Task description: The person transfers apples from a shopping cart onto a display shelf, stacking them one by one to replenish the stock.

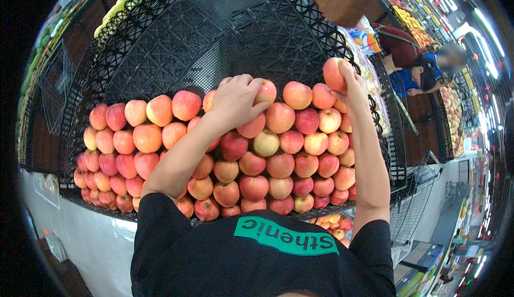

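Observation:
Rows of red and yellow apples [280, 165] lie stacked in a black plastic display bin before me. My left hand [237, 96] rests over the top row, its thumb and fingers around a pinkish apple [265, 92] that sits among the others. At the right end of that row, my right hand [348, 81] grips a pink-red apple [334, 74] between thumb and fingers, just above the stack. Between my hands sit a yellow-red apple [297, 95] and another red one [323, 96]. Part of the row is hidden under my left hand.
Black lattice crates [168, 44] form the bin's floor and sides. Green-yellow fruit [120, 6] lies beyond the left side. Bagged goods [363, 40] stand past the right wall. Farther right are a person in blue [401, 81] and a wire shopping cart [413, 200]. A brown object hangs at the top.

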Motion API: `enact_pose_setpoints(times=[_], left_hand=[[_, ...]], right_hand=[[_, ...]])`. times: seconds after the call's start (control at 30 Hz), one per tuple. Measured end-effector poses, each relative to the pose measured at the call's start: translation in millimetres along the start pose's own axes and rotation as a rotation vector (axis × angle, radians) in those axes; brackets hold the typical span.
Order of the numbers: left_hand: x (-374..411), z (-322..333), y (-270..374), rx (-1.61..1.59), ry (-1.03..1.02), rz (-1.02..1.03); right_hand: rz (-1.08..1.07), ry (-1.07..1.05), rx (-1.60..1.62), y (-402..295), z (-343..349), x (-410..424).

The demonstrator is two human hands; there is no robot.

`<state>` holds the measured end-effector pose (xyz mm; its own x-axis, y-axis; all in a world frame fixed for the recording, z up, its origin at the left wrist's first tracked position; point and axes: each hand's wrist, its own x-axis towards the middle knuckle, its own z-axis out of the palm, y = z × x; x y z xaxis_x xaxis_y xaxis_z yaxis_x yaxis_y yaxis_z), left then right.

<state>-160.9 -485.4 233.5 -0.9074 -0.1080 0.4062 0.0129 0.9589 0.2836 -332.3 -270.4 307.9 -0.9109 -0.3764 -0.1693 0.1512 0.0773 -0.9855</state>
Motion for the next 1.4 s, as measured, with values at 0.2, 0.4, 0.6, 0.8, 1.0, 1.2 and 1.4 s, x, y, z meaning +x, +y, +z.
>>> enact_pose_setpoints(times=[0.2,0.4,0.6,0.8,1.0,1.2,1.4], left_hand=[[5.8,1.5,1.2,-0.057,0.019,0.043],[32.3,4.9,5.9,-0.136,0.015,0.082],[103.3,33.1,34.9,-0.401,-0.035,0.203],[140.8,74.3,80.3,-0.483,0.013,0.361],[145.4,82.7,63.6,-0.381,-0.122,0.239],[115.0,48.9,188.9,-0.188,0.187,0.398],[2.8,81.3,347.2,-0.584,-0.208,0.778]], right_hand=[[-0.346,0.443,-1.013,-2.2,16.8,26.1],[-0.265,0.489,-1.267,17.9,20.2,25.0],[-0.717,0.623,-1.134,22.8,-30.2,-41.3],[-0.473,1.115,-0.752,107.2,-212.1,-221.7],[0.316,1.537,-0.211,362.2,-364.4,-454.8],[0.764,1.268,-0.523,580.7,-286.3,-530.6],[1.192,0.925,-0.467,547.3,-191.8,-425.0]])
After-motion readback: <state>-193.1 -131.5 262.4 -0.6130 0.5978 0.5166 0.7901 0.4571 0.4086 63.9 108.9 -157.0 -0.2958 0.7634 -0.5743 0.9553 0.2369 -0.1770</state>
